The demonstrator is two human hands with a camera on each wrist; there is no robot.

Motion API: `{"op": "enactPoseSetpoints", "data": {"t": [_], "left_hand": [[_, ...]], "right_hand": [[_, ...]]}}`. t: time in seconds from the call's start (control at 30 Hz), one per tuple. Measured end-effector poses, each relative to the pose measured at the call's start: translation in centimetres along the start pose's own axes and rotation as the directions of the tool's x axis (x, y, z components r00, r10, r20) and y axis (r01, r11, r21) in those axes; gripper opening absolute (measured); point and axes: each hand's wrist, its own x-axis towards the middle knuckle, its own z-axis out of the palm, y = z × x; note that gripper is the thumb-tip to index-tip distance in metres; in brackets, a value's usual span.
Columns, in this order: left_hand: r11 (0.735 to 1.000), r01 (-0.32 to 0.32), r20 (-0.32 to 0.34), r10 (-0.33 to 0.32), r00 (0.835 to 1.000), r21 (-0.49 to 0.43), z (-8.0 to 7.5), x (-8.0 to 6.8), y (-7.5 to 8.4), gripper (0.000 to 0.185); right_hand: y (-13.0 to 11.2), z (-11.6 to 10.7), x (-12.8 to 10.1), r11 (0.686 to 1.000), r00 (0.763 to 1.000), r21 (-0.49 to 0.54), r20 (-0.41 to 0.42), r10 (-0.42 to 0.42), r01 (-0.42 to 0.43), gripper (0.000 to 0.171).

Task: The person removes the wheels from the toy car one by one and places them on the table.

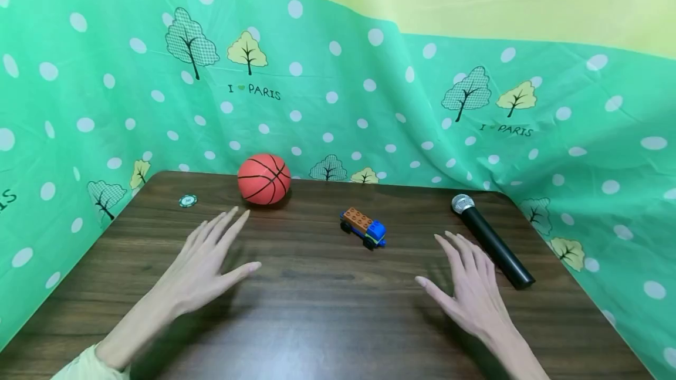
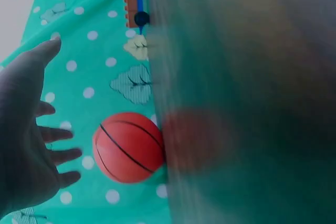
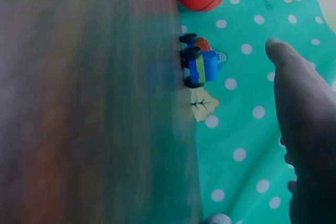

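Basketball [image 1: 264,179] sits just beyond the left hand [image 1: 199,275], microphone [image 1: 495,243] beside the right hand [image 1: 472,293], each grip spread.

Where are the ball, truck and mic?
Ball [image 1: 264,179]: head view, middle of its near side.
Truck [image 1: 361,225]: head view, on its brown bed.
Mic [image 1: 494,243]: head view, on its black handle.

The left hand [image 1: 203,268] and right hand [image 1: 473,291] extend forward, well apart — fingers [image 1: 235,231] loosely straight, thumbs [image 1: 239,274] spread inward.
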Motion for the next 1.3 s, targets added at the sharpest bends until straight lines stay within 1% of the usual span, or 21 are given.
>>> {"op": "enactPoseSetpoints", "data": {"t": [0.1,0.17,0.27,0.33,0.5,0.57,0.63,0.7,0.8,0.9,1.03,1.2,1.23,1.3], "left_hand": [[0.995,-0.029,0.044,0.033,0.998,-0.100,0.2,2.0,0.8,0.081],[0.985,-0.042,0.087,0.057,0.995,-0.169,0.5,3.4,1.3,0.074],[0.964,-0.032,0.161,0.077,0.984,-0.265,1.3,5.5,2.2,0.066],[0.948,-0.034,0.191,0.099,0.977,-0.318,2.1,7.0,2.7,0.061],[0.909,-0.059,0.226,0.165,0.960,-0.413,4.5,10.3,3.8,0.052],[0.900,-0.056,0.248,0.178,0.952,-0.431,5.6,11.3,4.0,0.050],[0.894,-0.040,0.270,0.176,0.947,-0.446,6.6,12.2,4.2,0.048],[0.891,-0.016,0.283,0.160,0.946,-0.454,7.6,13.0,4.4,0.047],[0.881,0.009,0.279,0.139,0.950,-0.473,8.8,14.1,4.7,0.046],[0.876,0.008,0.266,0.138,0.954,-0.483,10.0,15.0,4.9,0.045],[0.873,0.027,0.281,0.127,0.951,-0.487,11.3,16.0,5.3,0.048],[0.864,0.063,0.327,0.121,0.937,-0.500,12.7,16.8,5.6,0.052],[0.861,0.063,0.329,0.124,0.936,-0.505,13.0,16.9,5.7,0.051],[0.858,0.053,0.313,0.128,0.941,-0.511,13.4,16.9,5.7,0.050]], "right_hand": [[-0.4,0.6,1.1,0.996,0.999,0.088,-0.020,0.028,-0.026,0.070],[-0.6,1.2,1.8,0.990,0.998,0.131,-0.018,0.054,-0.052,0.063],[-0.8,2.1,2.8,0.980,0.996,0.177,0.012,0.086,-0.086,0.056],[-1.0,2.7,3.5,0.974,0.995,0.201,0.037,0.094,-0.099,0.053],[-1.3,4.3,4.9,0.952,0.991,0.282,0.094,0.099,-0.122,0.049],[-1.5,5.0,5.3,0.942,0.988,0.309,0.117,0.102,-0.133,0.049],[-1.8,5.6,5.9,0.932,0.985,0.332,0.141,0.101,-0.143,0.048],[-2.0,6.1,6.3,0.921,0.980,0.356,0.169,0.106,-0.161,0.048],[-2.2,6.8,6.9,0.908,0.971,0.370,0.204,0.125,-0.195,0.048],[-2.3,7.4,7.4,0.899,0.963,0.374,0.224,0.149,-0.226,0.048],[-2.5,8.1,7.8,0.896,0.962,0.379,0.222,0.156,-0.233,0.046],[-2.7,8.6,7.9,0.903,0.966,0.367,0.207,0.154,-0.222,0.042],[-2.6,8.7,7.9,0.905,0.967,0.364,0.202,0.153,-0.220,0.042],[-2.6,8.8,7.8,0.908,0.970,0.360,0.190,0.153,-0.214,0.040]]}}
